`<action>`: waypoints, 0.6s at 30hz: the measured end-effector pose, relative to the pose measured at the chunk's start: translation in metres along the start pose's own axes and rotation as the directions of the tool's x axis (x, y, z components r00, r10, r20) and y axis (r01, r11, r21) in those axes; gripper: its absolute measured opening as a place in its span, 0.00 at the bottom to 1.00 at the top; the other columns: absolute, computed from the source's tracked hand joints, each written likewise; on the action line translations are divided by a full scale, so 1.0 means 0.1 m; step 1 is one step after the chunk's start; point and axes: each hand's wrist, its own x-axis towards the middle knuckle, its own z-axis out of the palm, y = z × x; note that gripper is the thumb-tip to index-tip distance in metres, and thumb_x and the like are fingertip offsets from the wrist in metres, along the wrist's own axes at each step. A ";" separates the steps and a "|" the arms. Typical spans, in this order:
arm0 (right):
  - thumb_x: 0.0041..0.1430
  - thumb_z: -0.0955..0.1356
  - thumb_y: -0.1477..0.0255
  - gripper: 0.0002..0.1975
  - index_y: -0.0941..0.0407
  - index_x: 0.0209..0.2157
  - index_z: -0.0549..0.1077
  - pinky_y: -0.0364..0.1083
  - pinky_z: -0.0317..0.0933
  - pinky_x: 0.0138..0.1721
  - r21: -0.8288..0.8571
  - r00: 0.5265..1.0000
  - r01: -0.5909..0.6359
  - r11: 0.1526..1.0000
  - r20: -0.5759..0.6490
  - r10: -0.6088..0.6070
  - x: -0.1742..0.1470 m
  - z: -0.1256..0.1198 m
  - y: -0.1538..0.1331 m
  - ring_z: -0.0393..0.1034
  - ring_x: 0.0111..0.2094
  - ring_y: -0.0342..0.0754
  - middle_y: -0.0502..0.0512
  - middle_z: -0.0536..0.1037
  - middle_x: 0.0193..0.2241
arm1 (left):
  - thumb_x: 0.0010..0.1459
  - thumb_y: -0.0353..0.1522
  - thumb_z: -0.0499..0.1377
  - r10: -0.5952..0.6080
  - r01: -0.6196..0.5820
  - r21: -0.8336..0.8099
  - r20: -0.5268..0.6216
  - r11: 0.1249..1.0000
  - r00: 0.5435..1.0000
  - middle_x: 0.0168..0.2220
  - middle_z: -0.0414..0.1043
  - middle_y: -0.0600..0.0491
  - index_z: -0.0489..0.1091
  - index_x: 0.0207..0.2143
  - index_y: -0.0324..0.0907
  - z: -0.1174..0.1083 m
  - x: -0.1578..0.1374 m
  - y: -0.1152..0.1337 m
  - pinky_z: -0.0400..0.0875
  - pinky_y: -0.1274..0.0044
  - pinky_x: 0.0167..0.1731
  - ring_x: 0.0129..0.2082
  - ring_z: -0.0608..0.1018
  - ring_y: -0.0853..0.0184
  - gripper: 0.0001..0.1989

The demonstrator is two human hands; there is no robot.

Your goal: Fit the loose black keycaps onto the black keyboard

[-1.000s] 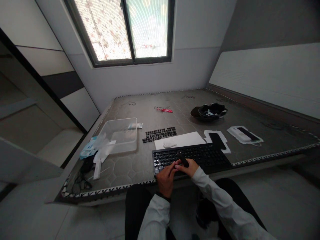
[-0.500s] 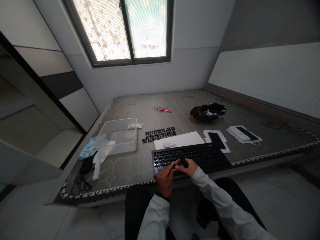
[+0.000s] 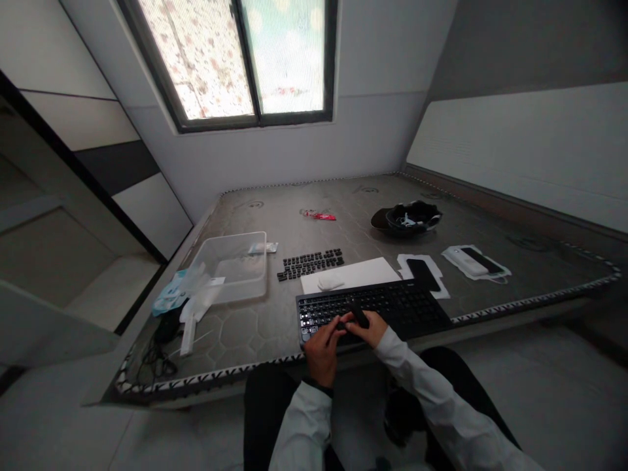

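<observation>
A black keyboard point(image 3: 412, 311) lies along the near edge of the quilted surface. On its left part the keycaps are off and pale switch spots show. My right hand point(image 3: 373, 329) is closed around a short, dark, thick-handled tool point(image 3: 360, 314), whose kind I cannot make out. Over the keyboard's lower left part, my left hand point(image 3: 322, 351) has its fingers pinched together, meeting the right fingertips. Whatever sits between them is too small or hidden. Loose black keycaps point(image 3: 311, 263) lie in rows beyond the keyboard.
Behind the keyboard are a white board point(image 3: 366, 271) and a crumpled white wipe point(image 3: 330, 283). A clear plastic bin point(image 3: 240, 291) stands left, near cables point(image 3: 156, 363). To the right lie a dark phone point(image 3: 423, 275), another phone point(image 3: 483, 260) and a black cap point(image 3: 407, 219).
The view has shifted very slightly. Both hands stay together over the keyboard, with the dark tool still in the right one and only tiny finger movement.
</observation>
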 end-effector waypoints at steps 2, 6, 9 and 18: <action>0.47 0.70 0.58 0.18 0.58 0.32 0.81 0.49 0.66 0.35 0.013 0.999 0.049 0.999 0.009 -0.049 -0.02 -0.01 0.00 0.72 0.30 0.50 0.57 0.81 0.29 | 0.63 0.35 0.57 -0.038 0.038 -0.003 -0.013 0.999 0.999 0.43 0.80 0.51 0.75 0.48 0.46 0.00 -0.01 -0.01 0.78 0.76 0.41 0.39 0.82 0.66 0.13; 0.49 0.70 0.56 0.19 0.57 0.34 0.81 0.48 0.65 0.33 -0.045 0.997 0.071 0.996 0.024 -0.070 -0.06 -0.01 0.01 0.71 0.29 0.50 0.57 0.80 0.28 | 0.63 0.36 0.58 -0.057 0.057 0.008 -0.017 0.998 0.998 0.43 0.80 0.51 0.76 0.48 0.46 0.00 0.00 -0.01 0.78 0.76 0.40 0.39 0.82 0.65 0.13; 0.49 0.70 0.55 0.19 0.57 0.34 0.81 0.46 0.63 0.29 -0.081 0.998 0.061 0.995 0.016 -0.060 -0.07 -0.01 0.02 0.68 0.26 0.48 0.55 0.79 0.26 | 0.63 0.36 0.58 -0.044 0.044 0.007 -0.012 0.999 0.999 0.42 0.80 0.50 0.76 0.48 0.45 -0.01 0.00 0.00 0.78 0.76 0.40 0.38 0.82 0.65 0.13; 0.48 0.71 0.56 0.18 0.56 0.33 0.80 0.45 0.62 0.29 -0.134 0.998 0.064 0.989 0.009 -0.063 -0.04 -0.04 0.04 0.68 0.25 0.47 0.52 0.77 0.23 | 0.64 0.34 0.57 0.079 -0.080 0.075 0.013 0.994 0.997 0.41 0.80 0.50 0.75 0.48 0.45 -0.02 0.01 0.03 0.78 0.77 0.38 0.37 0.82 0.67 0.13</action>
